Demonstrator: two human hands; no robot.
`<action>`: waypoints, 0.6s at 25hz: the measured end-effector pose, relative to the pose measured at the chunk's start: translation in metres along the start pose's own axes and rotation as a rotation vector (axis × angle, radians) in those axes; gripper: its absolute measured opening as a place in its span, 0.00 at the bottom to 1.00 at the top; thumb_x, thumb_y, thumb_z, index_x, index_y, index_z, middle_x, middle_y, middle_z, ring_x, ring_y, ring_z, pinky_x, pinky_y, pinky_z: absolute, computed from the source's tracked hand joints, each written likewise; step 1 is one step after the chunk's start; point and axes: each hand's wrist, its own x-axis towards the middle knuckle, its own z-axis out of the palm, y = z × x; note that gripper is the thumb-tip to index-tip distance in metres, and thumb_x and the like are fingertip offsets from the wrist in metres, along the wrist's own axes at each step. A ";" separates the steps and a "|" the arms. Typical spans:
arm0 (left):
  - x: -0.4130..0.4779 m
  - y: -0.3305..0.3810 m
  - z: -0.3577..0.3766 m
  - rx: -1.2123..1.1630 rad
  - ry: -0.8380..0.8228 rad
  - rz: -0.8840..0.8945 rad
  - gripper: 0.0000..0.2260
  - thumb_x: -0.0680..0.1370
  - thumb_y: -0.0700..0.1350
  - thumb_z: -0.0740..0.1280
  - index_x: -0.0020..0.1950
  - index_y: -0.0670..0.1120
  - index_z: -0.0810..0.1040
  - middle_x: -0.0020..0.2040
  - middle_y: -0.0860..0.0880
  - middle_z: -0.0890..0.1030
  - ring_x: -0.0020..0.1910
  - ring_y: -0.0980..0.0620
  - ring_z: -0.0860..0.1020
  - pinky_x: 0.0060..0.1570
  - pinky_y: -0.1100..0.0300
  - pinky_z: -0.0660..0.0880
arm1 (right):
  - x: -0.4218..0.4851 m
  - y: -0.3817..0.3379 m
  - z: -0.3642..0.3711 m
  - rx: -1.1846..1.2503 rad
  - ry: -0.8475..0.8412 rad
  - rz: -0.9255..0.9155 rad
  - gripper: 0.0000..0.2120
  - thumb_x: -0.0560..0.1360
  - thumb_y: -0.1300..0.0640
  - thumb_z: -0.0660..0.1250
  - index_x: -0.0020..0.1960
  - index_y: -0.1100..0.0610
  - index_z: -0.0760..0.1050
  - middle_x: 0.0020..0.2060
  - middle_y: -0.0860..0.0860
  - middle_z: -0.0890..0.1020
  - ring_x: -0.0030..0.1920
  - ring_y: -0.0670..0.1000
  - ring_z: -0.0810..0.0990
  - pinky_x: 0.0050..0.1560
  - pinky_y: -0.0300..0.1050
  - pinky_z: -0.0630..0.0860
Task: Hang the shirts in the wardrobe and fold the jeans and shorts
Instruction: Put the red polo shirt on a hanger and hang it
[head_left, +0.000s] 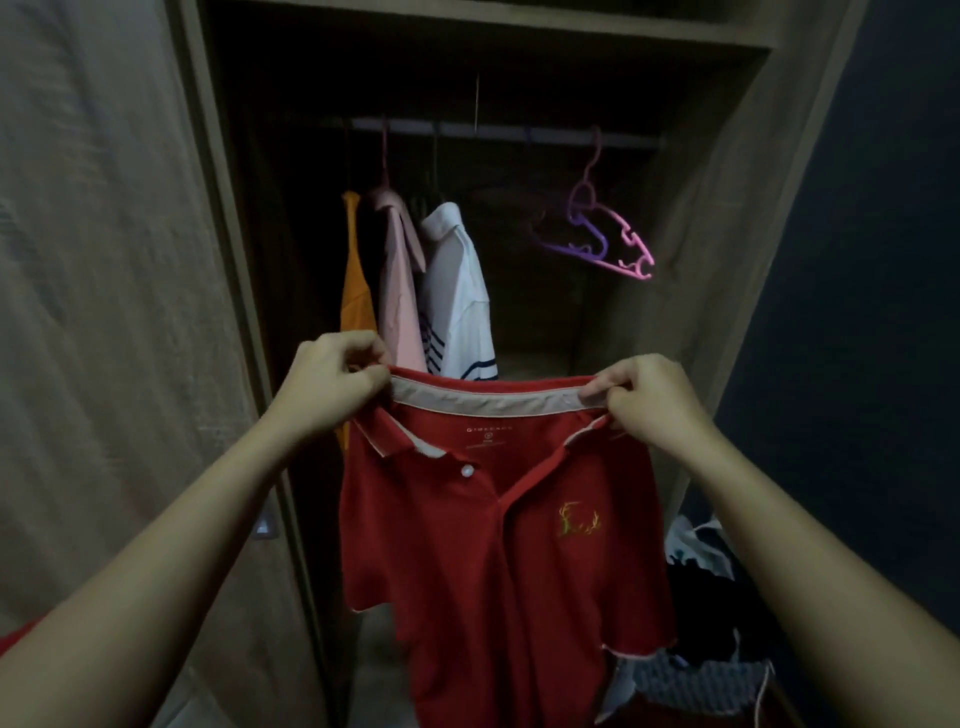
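Note:
A red polo shirt (498, 561) hangs in front of me, held up by its collar before the open wardrobe (737, 218). My left hand (332, 384) pinches the collar's left end and my right hand (649, 400) pinches its right end, stretching the pale inner collar band flat between them. On the rail (519, 132) behind hang an orange shirt (356, 291), a pink shirt (397, 291) and a white shirt with navy stripes (457, 301). Empty purple and pink hangers (597, 234) hang at the rail's right.
The wardrobe door (114, 312) stands open on the left. A pile of mixed clothes (711, 623) lies at the lower right, partly behind the red shirt. A dark wall (857, 312) closes the right side.

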 end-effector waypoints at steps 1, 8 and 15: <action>0.007 0.004 0.006 0.036 -0.008 -0.013 0.05 0.72 0.38 0.66 0.39 0.44 0.81 0.36 0.48 0.82 0.37 0.54 0.79 0.37 0.64 0.71 | 0.009 0.002 -0.006 0.000 -0.014 -0.018 0.20 0.72 0.69 0.58 0.41 0.51 0.84 0.43 0.47 0.84 0.37 0.46 0.81 0.40 0.38 0.79; 0.050 0.048 0.040 -0.036 -0.039 -0.100 0.11 0.72 0.48 0.62 0.35 0.47 0.80 0.32 0.55 0.81 0.35 0.60 0.78 0.37 0.61 0.72 | 0.069 0.025 -0.041 0.006 -0.157 -0.146 0.23 0.71 0.72 0.52 0.50 0.56 0.82 0.55 0.49 0.81 0.50 0.50 0.82 0.52 0.44 0.80; 0.165 0.119 0.140 -0.327 -0.129 -0.131 0.10 0.76 0.57 0.65 0.51 0.53 0.78 0.52 0.48 0.82 0.45 0.52 0.81 0.43 0.58 0.78 | 0.122 0.043 -0.041 -0.023 -0.300 -0.324 0.21 0.70 0.73 0.57 0.55 0.58 0.81 0.59 0.48 0.79 0.57 0.47 0.78 0.57 0.48 0.78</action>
